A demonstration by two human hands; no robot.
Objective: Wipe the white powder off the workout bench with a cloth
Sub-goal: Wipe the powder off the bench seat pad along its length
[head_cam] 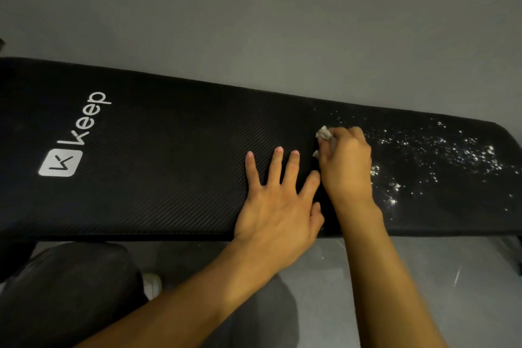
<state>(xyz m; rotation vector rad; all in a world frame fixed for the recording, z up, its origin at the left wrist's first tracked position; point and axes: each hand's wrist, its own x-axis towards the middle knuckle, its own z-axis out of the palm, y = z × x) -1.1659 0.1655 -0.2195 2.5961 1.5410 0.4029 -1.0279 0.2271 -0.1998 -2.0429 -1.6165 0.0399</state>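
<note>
Left hand (278, 206): flat, fingers straight and spread, palm down on the workout bench (169, 164), holding nothing. It sits on the clean stretch just left of the right hand, probably as a brace for the lean and to keep the pad steady under the wiping load.

Right hand (346, 167): fingers curled round a wadded cloth (324, 133), knuckles up, pressing it to the pad. Only small pale bits show past the fingers, so how much cloth actually touches the surface is hard to tell.

White powder (452, 152): scattered specks from right beside the right hand out to the bench's right end, thinner at the far edge. The cloth sits at the patch's left boundary, which makes sense for working from the clean side into the dirty side.

Left of the hands, towards the Keep logo (74, 138), the pad looks clean. Most of the patch is not yet wiped. Risk: pushing specks off the near edge onto the floor (423, 277).
</note>
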